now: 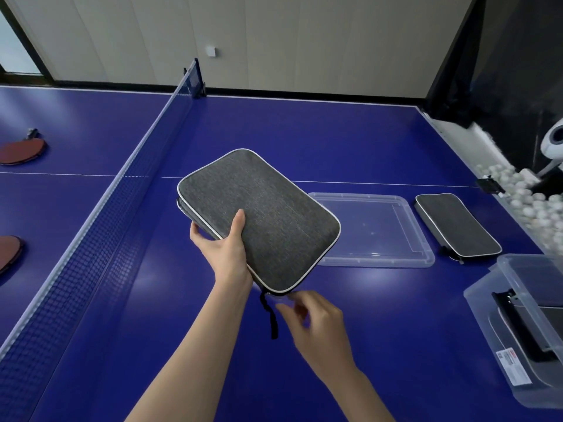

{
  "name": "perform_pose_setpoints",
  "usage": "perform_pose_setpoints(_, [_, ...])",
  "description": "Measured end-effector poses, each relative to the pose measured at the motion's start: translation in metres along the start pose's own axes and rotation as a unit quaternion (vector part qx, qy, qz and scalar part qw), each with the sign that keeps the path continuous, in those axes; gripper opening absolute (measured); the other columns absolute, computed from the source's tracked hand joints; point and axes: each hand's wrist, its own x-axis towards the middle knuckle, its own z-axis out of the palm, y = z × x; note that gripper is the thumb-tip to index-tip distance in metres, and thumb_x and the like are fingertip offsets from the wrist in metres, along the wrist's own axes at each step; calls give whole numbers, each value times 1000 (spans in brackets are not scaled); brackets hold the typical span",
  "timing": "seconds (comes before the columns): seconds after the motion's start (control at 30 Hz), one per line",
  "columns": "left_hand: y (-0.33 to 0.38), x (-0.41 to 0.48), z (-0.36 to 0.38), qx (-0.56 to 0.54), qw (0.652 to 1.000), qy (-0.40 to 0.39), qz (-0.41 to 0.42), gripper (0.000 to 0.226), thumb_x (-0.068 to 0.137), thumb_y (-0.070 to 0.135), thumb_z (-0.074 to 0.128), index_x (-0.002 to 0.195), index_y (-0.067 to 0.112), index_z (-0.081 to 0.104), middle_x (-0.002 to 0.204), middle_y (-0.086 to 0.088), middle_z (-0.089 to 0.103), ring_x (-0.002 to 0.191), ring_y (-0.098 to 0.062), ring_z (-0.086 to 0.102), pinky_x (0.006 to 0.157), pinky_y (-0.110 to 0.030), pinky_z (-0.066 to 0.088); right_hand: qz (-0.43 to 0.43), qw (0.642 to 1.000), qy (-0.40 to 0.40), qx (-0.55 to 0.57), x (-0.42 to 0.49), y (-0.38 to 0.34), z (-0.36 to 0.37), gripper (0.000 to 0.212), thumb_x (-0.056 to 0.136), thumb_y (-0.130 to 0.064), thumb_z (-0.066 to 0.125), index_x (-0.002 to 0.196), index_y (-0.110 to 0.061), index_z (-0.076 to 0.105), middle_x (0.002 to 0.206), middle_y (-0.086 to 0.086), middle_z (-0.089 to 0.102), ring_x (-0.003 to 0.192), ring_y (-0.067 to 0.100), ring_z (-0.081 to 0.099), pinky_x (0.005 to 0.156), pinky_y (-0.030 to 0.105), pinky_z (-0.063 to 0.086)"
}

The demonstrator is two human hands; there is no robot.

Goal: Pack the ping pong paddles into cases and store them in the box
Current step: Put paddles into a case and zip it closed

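My left hand (227,251) grips a grey fabric paddle case (262,217) by its near left edge and holds it tilted above the blue table. A black strap (271,315) hangs from the case's near corner. My right hand (307,318) is just below that corner with fingers curled at the zipper end; whether it pinches the pull is blurred. A second grey case (457,228) lies flat on the table to the right. The clear plastic box (518,303) at the right edge holds a dark case. Two red paddles (21,150) (9,251) lie beyond the net.
The clear box lid (374,260) lies flat on the table (152,300) behind the held case. The net (100,226) runs along the left. Several white balls (524,205) fill a trough past the table's right edge, beside a ball machine (554,144).
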Motion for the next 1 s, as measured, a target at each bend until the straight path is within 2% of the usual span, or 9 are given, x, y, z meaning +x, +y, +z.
perform_pose_setpoints(0.07, [3,5,-11,22,1000,-11,-1,93,64,33,87,135,43,28,121,6,56,104,-15,64,85,-40,56,38,999,32,18,1,14,-13,38,88,-51,57,89,-15,69,73,-8,64,64,6,57,58,21,46])
perform_pose_setpoints(0.17, [7,10,-33,68,996,-51,-15,92,59,38,89,130,49,31,119,6,57,102,-19,65,78,-41,58,132,983,111,58,12,38,-33,24,87,-38,59,92,-17,68,77,-12,66,72,3,60,62,11,43])
perform_pose_setpoints(0.23, [7,9,-48,105,990,-86,-23,88,56,40,90,122,55,36,119,5,58,100,-21,67,71,-40,60,201,967,110,111,26,46,-41,14,91,-34,59,98,-24,65,85,-15,66,79,-3,60,63,5,42])
perform_pose_setpoints(0.3, [6,6,-60,144,981,-123,-39,85,53,41,90,118,58,39,119,4,57,100,-23,66,64,-38,60,261,950,54,163,39,50,-41,12,92,-37,56,102,-33,61,97,-19,64,88,-8,59,70,6,43])
perform_pose_setpoints(0.37, [4,3,-70,186,967,-163,-59,87,51,44,92,119,59,40,122,4,55,103,-24,65,64,-38,60,309,923,-16,228,50,52,-35,15,94,-40,53,104,-33,61,106,-15,65,98,-2,61,81,16,46])
perform_pose_setpoints(0.5, [-1,-4,-82,237,940,-227,-96,82,47,45,92,111,65,44,120,5,58,94,-20,70,66,-38,60,369,845,-133,365,52,49,-16,59,76,-65,59,121,-28,60,119,-8,68,110,10,64,94,33,48])
perform_pose_setpoints(0.63, [-7,-6,-89,277,919,-262,-96,86,50,47,90,119,62,40,116,9,60,91,-11,71,70,-35,60,407,820,-126,383,37,46,4,79,56,-73,74,119,-27,60,109,-5,73,99,14,70,80,34,56])
perform_pose_setpoints(0.8, [-16,-5,-99,307,901,-269,-147,89,59,54,83,133,49,33,118,6,60,95,-13,69,74,-32,59,430,829,-41,356,19,46,23,57,61,-67,69,106,-32,62,96,-10,74,81,6,72,57,21,56])
perform_pose_setpoints(1.0, [-28,0,-101,314,884,-257,-232,80,61,63,74,128,28,47,112,3,68,92,-13,71,68,-27,57,438,842,-18,316,16,53,30,47,74,-62,66,106,-28,64,98,-8,73,86,9,71,60,23,55])
